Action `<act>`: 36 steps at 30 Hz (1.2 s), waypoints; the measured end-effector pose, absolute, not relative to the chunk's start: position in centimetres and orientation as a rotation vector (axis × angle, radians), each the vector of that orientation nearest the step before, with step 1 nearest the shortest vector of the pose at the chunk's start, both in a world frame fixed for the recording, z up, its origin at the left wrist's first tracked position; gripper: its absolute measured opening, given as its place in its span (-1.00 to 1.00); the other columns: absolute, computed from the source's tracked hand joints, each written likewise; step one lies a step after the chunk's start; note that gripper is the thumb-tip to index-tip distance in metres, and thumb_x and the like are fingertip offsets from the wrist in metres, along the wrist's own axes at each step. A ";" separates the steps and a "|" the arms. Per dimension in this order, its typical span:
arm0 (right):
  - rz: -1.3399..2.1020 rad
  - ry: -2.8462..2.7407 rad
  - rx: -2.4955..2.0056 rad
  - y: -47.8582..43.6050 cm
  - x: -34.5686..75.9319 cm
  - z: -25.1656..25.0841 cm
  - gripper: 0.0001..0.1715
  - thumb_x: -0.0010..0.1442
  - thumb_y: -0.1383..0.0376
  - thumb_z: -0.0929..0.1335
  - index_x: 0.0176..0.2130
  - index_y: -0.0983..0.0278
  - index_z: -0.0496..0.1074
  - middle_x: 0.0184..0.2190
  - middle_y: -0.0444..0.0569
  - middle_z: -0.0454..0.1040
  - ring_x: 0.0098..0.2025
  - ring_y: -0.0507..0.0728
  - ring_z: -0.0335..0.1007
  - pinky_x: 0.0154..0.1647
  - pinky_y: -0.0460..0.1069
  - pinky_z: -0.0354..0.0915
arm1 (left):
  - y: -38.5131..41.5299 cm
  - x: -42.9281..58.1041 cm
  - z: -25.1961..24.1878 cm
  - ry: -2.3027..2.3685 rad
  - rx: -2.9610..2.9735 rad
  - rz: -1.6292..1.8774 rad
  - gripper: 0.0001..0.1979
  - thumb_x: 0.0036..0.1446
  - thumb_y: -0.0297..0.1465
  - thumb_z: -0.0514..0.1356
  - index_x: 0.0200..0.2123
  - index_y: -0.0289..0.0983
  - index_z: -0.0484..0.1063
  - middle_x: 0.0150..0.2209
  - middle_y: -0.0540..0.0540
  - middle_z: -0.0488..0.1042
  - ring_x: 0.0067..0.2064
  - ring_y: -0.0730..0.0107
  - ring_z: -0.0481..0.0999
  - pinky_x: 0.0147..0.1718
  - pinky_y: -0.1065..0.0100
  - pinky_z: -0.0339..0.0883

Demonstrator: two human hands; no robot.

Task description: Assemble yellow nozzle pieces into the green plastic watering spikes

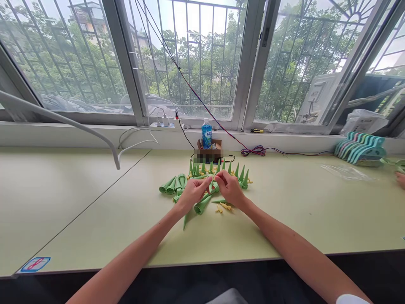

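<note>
My left hand and my right hand meet over a pile of green plastic cone spikes on the pale green table. Both hands are closed, pinching a green spike piece between them. A larger green cone lies just under my left hand. Small yellow connector parts lie beneath my right hand. Several spikes stand upright behind the hands, and a row of cones lies flat to the left.
A blue-capped bottle and a small cardboard box stand at the windowsill. Cables run along the back. A stack of teal parts sits far right, near another person's hand. A white lamp arm crosses the left.
</note>
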State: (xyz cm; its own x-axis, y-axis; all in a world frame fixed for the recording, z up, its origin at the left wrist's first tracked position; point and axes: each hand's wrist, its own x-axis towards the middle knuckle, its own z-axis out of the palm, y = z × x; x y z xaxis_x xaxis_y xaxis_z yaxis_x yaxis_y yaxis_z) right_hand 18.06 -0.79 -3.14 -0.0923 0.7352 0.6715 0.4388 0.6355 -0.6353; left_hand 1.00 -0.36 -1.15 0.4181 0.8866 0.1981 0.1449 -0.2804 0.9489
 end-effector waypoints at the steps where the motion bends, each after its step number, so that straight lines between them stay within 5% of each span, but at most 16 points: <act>1: 0.328 -1.718 -0.962 -0.8 18.0 -3.1 -0.76 0.31 0.17 0.22 -0.35 0.25 0.26 -0.59 -0.21 0.24 -0.59 -0.03 0.06 -0.53 -0.10 0.06 | -0.4 1.0 -1.2 0.894 1.748 0.969 -0.49 0.15 -0.02 0.11 -0.62 -0.32 0.35 -0.78 0.12 0.03 -0.70 0.62 -0.04 -0.67 0.45 -0.17; 11: 0.485 -1.598 -0.983 -0.7 17.7 -3.4 -0.64 0.34 0.07 0.17 -0.41 0.22 0.19 -0.66 -0.22 0.17 -0.64 -0.01 0.07 -0.60 -0.09 0.05 | -0.2 1.4 -2.0 0.940 2.179 1.232 -0.68 0.05 -0.17 0.26 -0.54 -0.29 0.38 -0.51 0.05 0.22 -0.55 0.58 0.09 -0.58 0.45 -0.01; 31: 0.679 -1.626 -0.901 -1.1 17.7 -2.8 -0.58 0.33 -0.04 0.14 -0.36 0.21 0.16 -0.62 -0.24 0.21 -0.69 -0.05 0.09 -0.68 -0.12 0.04 | 0.3 1.2 -2.0 0.956 2.096 1.264 -0.67 0.06 -0.19 0.25 -0.55 -0.29 0.30 -0.48 0.03 0.28 -0.57 0.59 0.09 -0.61 0.45 0.02; 36: 0.623 -1.605 -0.900 -1.2 17.6 -2.7 -0.61 0.33 0.00 0.16 -0.36 0.21 0.19 -0.63 -0.23 0.20 -0.68 -0.04 0.11 -0.66 -0.12 0.07 | 0.2 1.2 -1.9 0.970 2.055 1.219 -0.74 0.06 -0.18 0.24 -0.42 -0.28 0.40 -0.44 0.00 0.39 -0.58 0.59 0.17 -0.61 0.46 0.09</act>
State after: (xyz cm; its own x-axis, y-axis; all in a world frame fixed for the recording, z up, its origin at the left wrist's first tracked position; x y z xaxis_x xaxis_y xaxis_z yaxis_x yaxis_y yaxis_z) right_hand 17.63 -1.17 -2.71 -0.0709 0.8206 0.5671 0.2234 0.5672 -0.7927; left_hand 1.20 0.17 -1.87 0.3261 0.8056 0.4946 0.3011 -0.5845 0.7535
